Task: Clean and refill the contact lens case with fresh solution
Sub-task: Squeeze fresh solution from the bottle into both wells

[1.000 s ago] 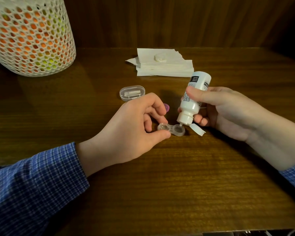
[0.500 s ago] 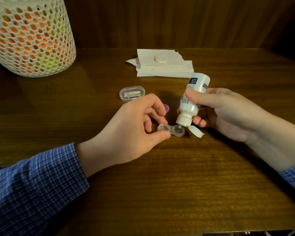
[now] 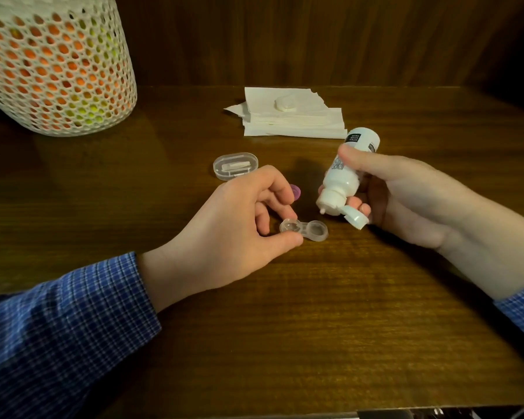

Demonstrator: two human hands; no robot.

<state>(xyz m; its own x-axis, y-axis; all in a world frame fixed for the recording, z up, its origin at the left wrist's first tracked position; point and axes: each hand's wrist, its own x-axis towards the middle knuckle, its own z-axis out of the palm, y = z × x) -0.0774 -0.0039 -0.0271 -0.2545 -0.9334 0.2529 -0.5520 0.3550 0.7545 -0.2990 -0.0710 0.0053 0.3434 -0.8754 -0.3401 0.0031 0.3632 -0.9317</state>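
Observation:
A clear two-well contact lens case (image 3: 307,230) lies uncapped on the wooden table (image 3: 285,313). My left hand (image 3: 230,228) pinches its left well between thumb and fingers. My right hand (image 3: 406,195) grips a white solution bottle (image 3: 345,173), tilted nozzle-down, a little above and to the right of the case's right well. Its flip cap (image 3: 356,217) hangs open. A purple cap (image 3: 295,192) peeks out behind my left fingers.
A stack of white tissues (image 3: 294,122) with a white cap (image 3: 286,103) on top lies at the back. A small clear plastic box (image 3: 236,165) sits behind my left hand. A white mesh basket (image 3: 52,65) stands at the far left.
The bottle's nozzle was at the right well of the case; my right hand has lifted it up and to the right. My left hand still pinches the case.

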